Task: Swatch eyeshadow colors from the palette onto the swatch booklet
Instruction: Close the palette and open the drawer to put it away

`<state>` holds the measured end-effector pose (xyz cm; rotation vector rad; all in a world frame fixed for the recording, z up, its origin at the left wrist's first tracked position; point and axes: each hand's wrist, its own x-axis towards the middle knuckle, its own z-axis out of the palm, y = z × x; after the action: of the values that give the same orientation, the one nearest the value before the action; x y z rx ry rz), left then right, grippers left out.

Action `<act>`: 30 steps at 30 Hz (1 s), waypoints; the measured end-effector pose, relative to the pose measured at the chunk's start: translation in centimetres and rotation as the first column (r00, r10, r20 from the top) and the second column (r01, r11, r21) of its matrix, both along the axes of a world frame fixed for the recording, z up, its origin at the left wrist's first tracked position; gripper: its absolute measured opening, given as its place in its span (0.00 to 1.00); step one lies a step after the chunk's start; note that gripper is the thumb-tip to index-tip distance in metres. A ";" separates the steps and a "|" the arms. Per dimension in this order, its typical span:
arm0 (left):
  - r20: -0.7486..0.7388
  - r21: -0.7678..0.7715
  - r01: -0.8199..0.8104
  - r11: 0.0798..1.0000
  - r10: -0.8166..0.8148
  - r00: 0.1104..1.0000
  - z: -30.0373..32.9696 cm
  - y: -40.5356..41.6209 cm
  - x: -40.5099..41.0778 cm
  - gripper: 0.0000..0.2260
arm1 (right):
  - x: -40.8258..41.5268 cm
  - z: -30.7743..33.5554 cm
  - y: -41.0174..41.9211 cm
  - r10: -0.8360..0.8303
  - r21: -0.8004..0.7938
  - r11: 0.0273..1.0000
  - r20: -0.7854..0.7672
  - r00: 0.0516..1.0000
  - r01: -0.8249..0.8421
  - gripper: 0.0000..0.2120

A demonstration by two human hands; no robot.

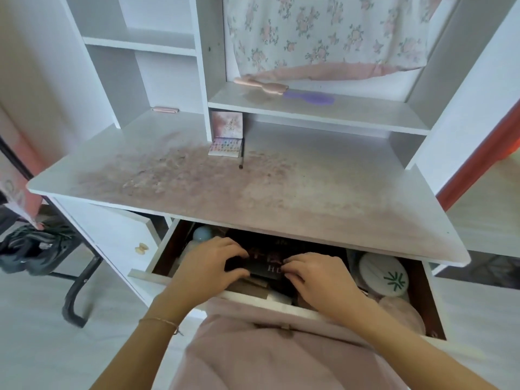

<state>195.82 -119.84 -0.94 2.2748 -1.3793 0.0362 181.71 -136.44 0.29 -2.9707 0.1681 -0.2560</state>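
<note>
Both hands are down in the open drawer (pixel 157 257), left hand (pixel 208 263) and right hand (pixel 318 273) gripping a black case (pixel 267 270), while the open eyeshadow palette (pixel 226 146) sits far back on the desk (pixel 309 192) beside a small brush (pixel 241 157).

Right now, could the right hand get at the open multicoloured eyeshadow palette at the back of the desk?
Probably yes, once freed. The right hand grips a black case in the open drawer, but nothing stands on the desktop before the palette.
</note>
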 end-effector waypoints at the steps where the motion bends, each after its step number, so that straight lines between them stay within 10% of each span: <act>1: -0.026 -0.005 -0.020 1.000 0.020 0.999 -0.4 0.1 0.0 0.15 | 0.0 -0.7 -0.3 -0.042 0.054 0.998 -0.019 0.999 0.043 0.12; 6: 0.136 -0.155 -0.166 0.974 0.188 0.973 -1.0 0.2 -1.6 0.13 | -0.9 -0.7 0.0 -0.061 0.351 0.932 -0.096 0.994 0.091 0.13; 18: 0.327 -0.430 -0.247 0.869 0.405 0.854 -2.8 -1.8 -3.8 0.10 | -2.9 -2.9 2.5 -0.194 -0.077 0.965 0.432 0.881 0.250 0.16; 30: 0.394 -0.496 -0.234 0.836 0.457 0.797 -2.6 -8.3 1.6 0.13 | 2.6 -2.0 -4.1 -0.173 -0.192 0.930 0.523 0.834 0.314 0.15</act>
<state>197.43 -128.16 -3.51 2.1734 -0.9919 1.0242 184.27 -140.57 -1.71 -3.0072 0.4861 -1.1556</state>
